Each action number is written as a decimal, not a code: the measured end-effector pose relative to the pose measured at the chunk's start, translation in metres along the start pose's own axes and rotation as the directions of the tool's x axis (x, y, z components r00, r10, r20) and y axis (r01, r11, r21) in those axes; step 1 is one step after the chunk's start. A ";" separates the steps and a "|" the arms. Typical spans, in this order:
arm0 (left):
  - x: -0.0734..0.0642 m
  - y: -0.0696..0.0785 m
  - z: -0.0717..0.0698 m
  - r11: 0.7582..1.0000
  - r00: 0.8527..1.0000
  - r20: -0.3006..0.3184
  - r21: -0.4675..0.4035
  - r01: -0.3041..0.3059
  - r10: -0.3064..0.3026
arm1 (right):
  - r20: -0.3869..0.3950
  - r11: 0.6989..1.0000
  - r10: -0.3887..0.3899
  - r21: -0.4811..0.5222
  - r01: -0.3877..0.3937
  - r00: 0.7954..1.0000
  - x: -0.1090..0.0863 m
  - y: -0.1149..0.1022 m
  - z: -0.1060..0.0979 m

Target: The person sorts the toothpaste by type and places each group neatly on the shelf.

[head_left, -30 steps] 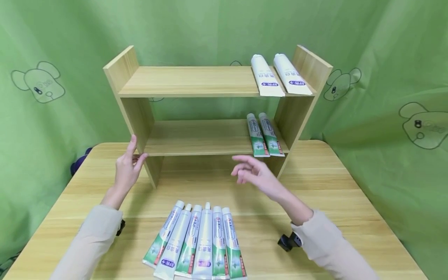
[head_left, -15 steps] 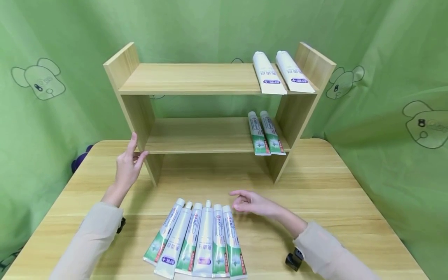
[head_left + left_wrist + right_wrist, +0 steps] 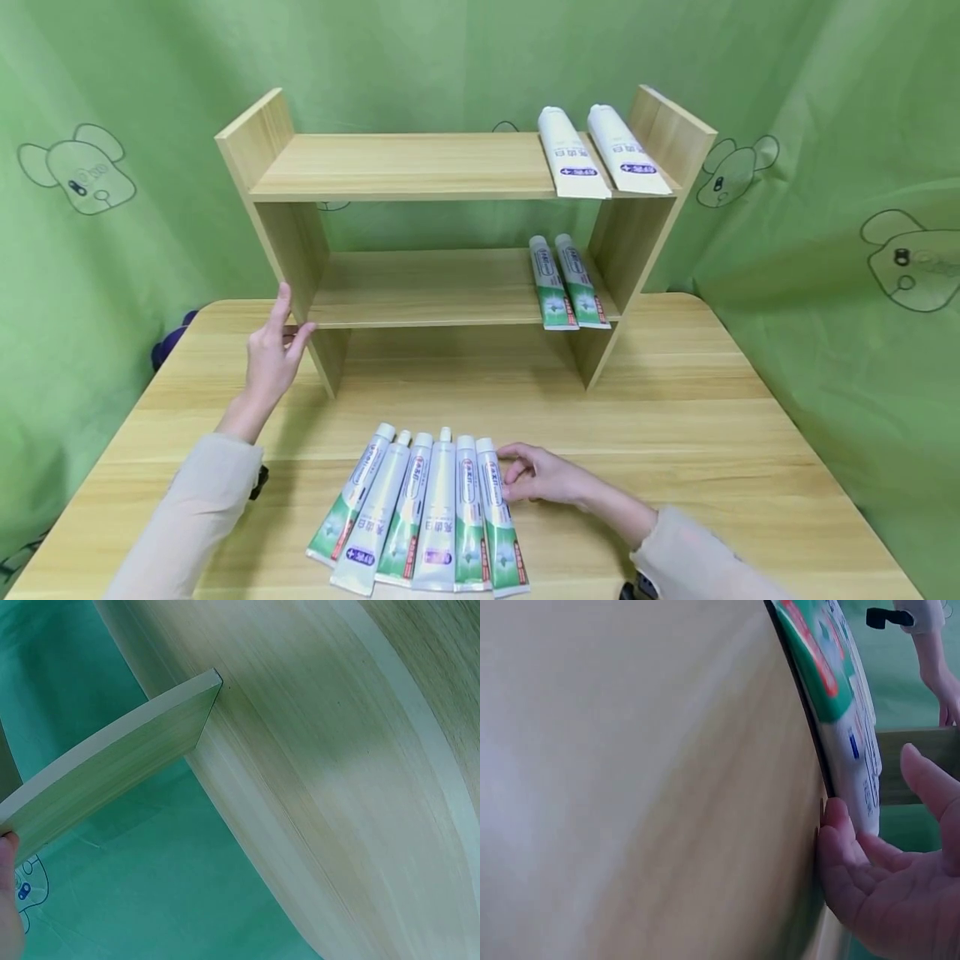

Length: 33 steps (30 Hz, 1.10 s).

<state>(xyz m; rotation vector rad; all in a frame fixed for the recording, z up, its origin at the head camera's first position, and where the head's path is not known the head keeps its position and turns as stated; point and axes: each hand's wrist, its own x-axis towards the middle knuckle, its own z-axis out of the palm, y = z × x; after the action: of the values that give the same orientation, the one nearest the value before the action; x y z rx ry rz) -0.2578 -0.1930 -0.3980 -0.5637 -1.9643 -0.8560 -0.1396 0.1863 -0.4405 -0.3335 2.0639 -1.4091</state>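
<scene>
My left hand [image 3: 273, 354] holds the left side panel of the wooden shelf [image 3: 420, 321], its thumb by the end of the middle board. In the left wrist view only a thumb tip [image 3: 9, 859] shows, against a board's edge. Several toothpaste tubes lie fanned on the table, caps away from me. At the rightmost green-and-white toothpaste tube [image 3: 504, 533], my right hand [image 3: 551, 477] touches the side near the cap. The right wrist view shows its fingertips [image 3: 838, 817] beside that tube [image 3: 847, 742], with the thumb raised apart from it.
Two white toothpaste tubes [image 3: 576, 154] lie on the top board at right. Below them, two green-and-white tubes [image 3: 553, 287] lie on the middle board. A green curtain [image 3: 810, 125] hangs behind the wooden table [image 3: 712, 442].
My right hand has come down from before the middle board to the rightmost tube on the table. The left hand stays at the shelf's left side.
</scene>
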 end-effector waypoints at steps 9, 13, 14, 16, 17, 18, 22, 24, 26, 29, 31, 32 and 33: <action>-0.001 0.000 0.000 1.000 1.000 0.026 -0.004 0.006 -0.006 | -0.066 1.000 0.002 0.017 -0.001 0.998 -0.006 0.005 0.015; -0.002 0.002 -0.001 1.000 0.999 0.021 -0.003 0.024 -0.024 | -0.108 0.999 -0.017 -0.042 0.013 0.994 -0.006 0.006 0.022; -0.002 0.003 -0.001 1.000 0.999 0.020 -0.003 0.026 -0.026 | -0.119 0.998 -0.023 -0.063 0.015 0.993 -0.005 0.007 0.023; -0.002 0.003 -0.001 1.000 1.000 0.013 -0.006 0.029 -0.029 | -0.137 0.995 -0.026 -0.100 0.012 0.990 -0.005 0.007 0.026; -0.001 0.003 -0.001 1.000 1.000 0.011 -0.007 0.030 -0.029 | -0.144 0.994 -0.028 -0.110 0.012 0.989 -0.004 0.008 0.027; -0.001 0.004 0.000 1.000 0.999 0.011 -0.007 0.030 -0.030 | -0.151 0.993 -0.032 -0.121 0.014 0.988 -0.004 0.008 0.029; -0.003 0.003 0.001 0.999 0.999 0.011 -0.005 0.036 -0.036 | -0.170 0.987 -0.055 -0.158 0.028 0.984 -0.003 0.008 0.033; -0.003 0.003 0.001 0.999 0.999 0.011 0.001 0.037 -0.037 | -0.181 0.984 -0.065 -0.173 0.033 0.981 -0.004 0.008 0.034; -0.003 0.003 0.001 0.999 0.999 0.009 0.007 0.038 -0.038 | -0.192 0.983 -0.066 -0.183 0.031 0.979 -0.004 0.007 0.034; -0.004 0.002 0.001 0.999 0.999 0.006 0.014 0.038 -0.039 | -0.205 0.981 -0.063 -0.191 0.023 0.977 -0.005 0.006 0.036; -0.004 0.002 0.001 0.999 0.999 0.005 0.014 0.040 -0.040 | -0.215 0.983 -0.059 -0.185 0.019 0.975 -0.006 0.005 0.037; -0.003 0.002 0.001 0.999 0.999 0.004 0.013 0.040 -0.040 | -0.219 0.984 -0.058 -0.180 0.018 0.974 -0.006 0.005 0.037; -0.003 0.001 0.001 0.999 0.999 0.002 0.010 0.040 -0.040 | -0.222 0.985 -0.058 -0.171 0.020 0.973 -0.006 0.005 0.038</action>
<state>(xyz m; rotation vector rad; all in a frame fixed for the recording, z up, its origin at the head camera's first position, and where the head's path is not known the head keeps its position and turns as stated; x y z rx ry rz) -0.2560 -0.1914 -0.4006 -0.5209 -1.9865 -0.8704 -0.1112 0.1631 -0.4526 -0.2947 2.3824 -1.3516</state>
